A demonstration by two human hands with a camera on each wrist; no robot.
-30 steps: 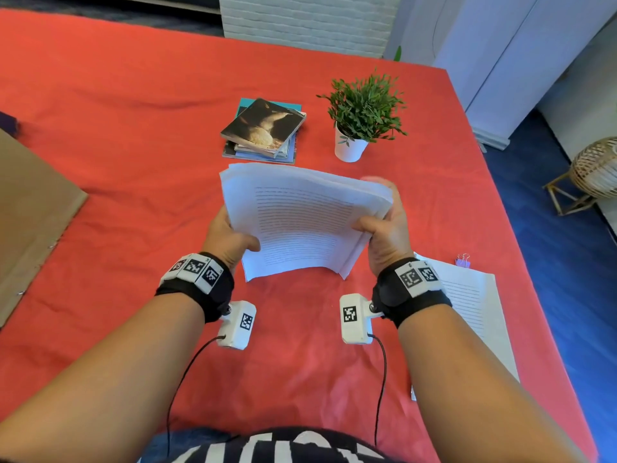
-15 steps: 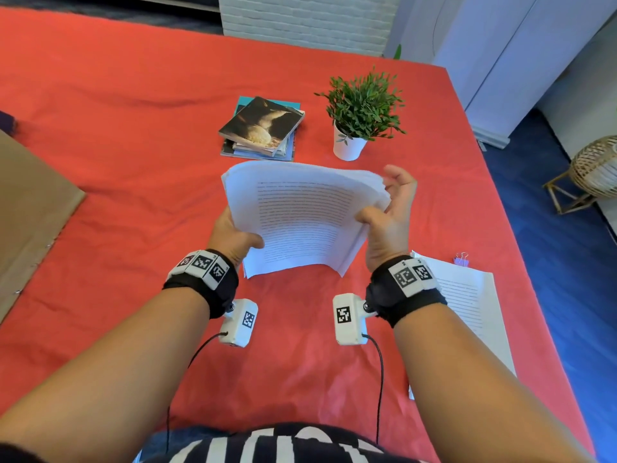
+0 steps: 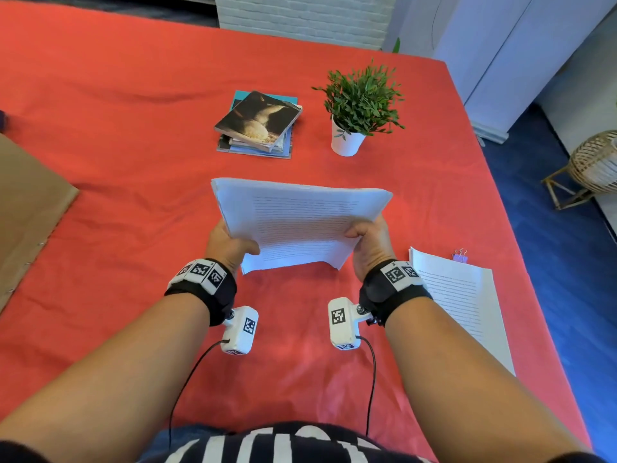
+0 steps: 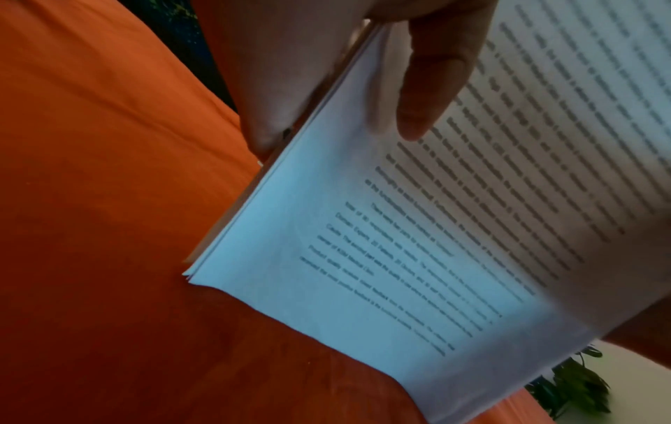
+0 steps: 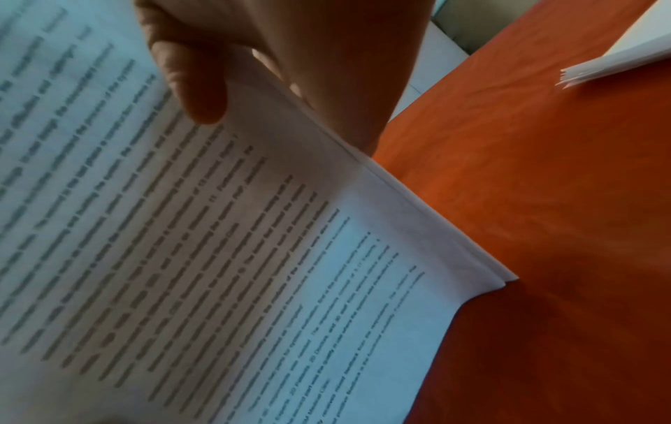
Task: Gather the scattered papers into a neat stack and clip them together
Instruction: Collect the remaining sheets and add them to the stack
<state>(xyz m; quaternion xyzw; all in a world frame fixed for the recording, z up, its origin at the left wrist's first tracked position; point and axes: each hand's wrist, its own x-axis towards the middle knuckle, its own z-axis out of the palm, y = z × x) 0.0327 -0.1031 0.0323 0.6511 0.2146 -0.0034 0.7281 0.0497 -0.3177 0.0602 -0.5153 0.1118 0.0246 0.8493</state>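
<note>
Half a second earlier your right hand [image 3: 369, 243] had its fingers lifted open off the edge of the sheaf; at this moment they were back down, thumb on the printed face and fingers curled behind, pinching the right margin of the stack of papers [image 3: 300, 225]; your left hand [image 3: 230, 245] gripped the opposite margin the same way, thumb on top, as the left wrist view showed; the sheaf also looked flatter and squarer than it did a second ago, when it bowed between your hands; I judged that you had been jogging the edges and had just regripped, so the squaring step was near its end, though the right wrist view showed the corner sheets stepped slightly, not yet flush; the stack was held in the air above the red desk [image 3: 133, 195], tilted with its printed face up towards you; its long axis appeared to run away from you, top edge pointing towards the books [image 3: 258, 123] and the potted plant [image 3: 362, 105], text lines running left to right between your hands; a second pile of papers [image 3: 464, 305] lay on the desk just beside your right forearm, not yet gathered, with the purple binder clip [image 3: 460, 255] touching its far corner, so merging and clipping remained to be done
</note>
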